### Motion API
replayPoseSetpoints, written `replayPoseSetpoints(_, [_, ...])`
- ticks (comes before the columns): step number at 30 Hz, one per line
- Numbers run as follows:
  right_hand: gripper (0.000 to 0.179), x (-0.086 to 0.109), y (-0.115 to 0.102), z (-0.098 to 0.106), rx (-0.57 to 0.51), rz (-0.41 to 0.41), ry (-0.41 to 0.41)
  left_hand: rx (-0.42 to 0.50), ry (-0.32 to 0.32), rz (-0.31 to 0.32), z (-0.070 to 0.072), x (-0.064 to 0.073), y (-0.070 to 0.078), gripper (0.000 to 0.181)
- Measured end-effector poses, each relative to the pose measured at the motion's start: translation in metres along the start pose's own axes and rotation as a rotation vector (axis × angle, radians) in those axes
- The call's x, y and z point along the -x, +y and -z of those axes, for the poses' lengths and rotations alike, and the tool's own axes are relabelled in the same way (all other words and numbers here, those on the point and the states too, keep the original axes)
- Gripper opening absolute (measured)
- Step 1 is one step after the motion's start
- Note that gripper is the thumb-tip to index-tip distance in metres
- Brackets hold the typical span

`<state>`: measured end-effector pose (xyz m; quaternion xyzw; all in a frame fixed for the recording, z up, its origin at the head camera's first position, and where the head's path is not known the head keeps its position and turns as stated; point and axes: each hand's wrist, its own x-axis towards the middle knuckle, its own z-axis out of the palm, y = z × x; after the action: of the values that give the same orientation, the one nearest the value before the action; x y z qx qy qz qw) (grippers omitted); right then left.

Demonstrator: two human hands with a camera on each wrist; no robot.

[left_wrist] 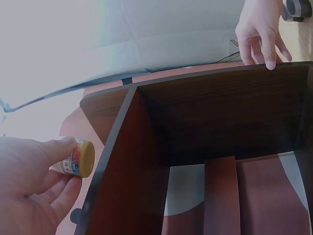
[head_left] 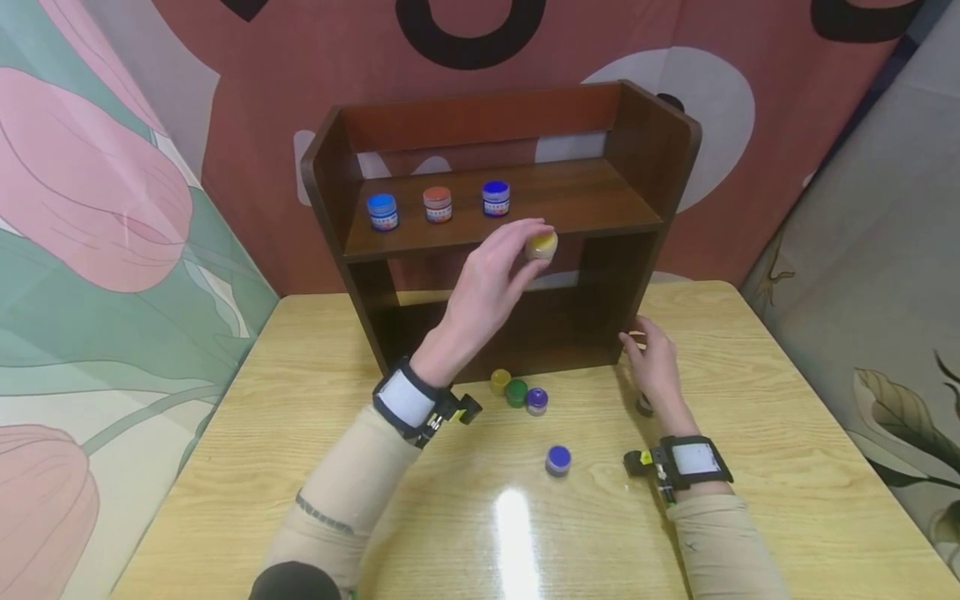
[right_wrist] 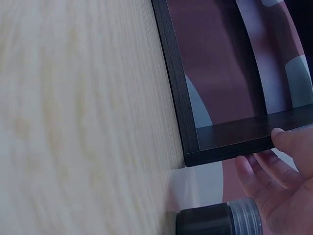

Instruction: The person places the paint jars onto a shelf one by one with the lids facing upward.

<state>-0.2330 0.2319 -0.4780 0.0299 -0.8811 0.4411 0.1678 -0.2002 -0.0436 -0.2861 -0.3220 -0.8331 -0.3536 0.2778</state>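
Note:
My left hand (head_left: 487, 267) pinches a small yellow-lidded paint jar (head_left: 542, 246) between thumb and fingers, in front of the upper board's front edge. In the left wrist view, this jar (left_wrist: 80, 158) lies tilted on its side in the grip. The dark brown wooden shelf (head_left: 510, 329) stands on the table. My right hand (head_left: 656, 362) holds its lower right side panel, the thumb over the front edge and the fingers along the outer side. On the upper board stand a light blue jar (head_left: 383, 212), an orange-red jar (head_left: 437, 205) and a dark blue jar (head_left: 496, 199).
Yellow (head_left: 500, 382), green (head_left: 516, 392) and purple (head_left: 536, 401) jars cluster before the shelf's base. Another blue-purple jar (head_left: 558, 461) stands nearer on the table (head_left: 315, 467). A dark jar (right_wrist: 205, 220) sits beside my right hand. Patterned cloth (head_left: 247, 217) hangs behind and at the sides.

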Motion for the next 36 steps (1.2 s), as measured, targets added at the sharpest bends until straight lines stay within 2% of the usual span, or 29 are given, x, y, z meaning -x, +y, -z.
replayPoseSetpoints(8, [0.033,-0.001,0.000,0.002,0.007,0.006,0.000,-0.024,0.038,-0.013,-0.003,-0.010,0.001,0.037])
replayPoseSetpoints(15, [0.034,-0.001,0.002,0.001,0.010,0.000,-0.016,-0.061,0.037,-0.020,-0.005,-0.019,-0.001,0.037])
replayPoseSetpoints(31, [0.034,0.001,0.003,0.000,0.004,-0.007,-0.008,-0.104,0.037,0.017,-0.013,-0.032,-0.008,0.038])
replayPoseSetpoints(36, [0.033,0.001,0.002,0.000,0.007,0.000,-0.002,-0.116,0.015,0.048,-0.013,-0.036,-0.007,0.038])
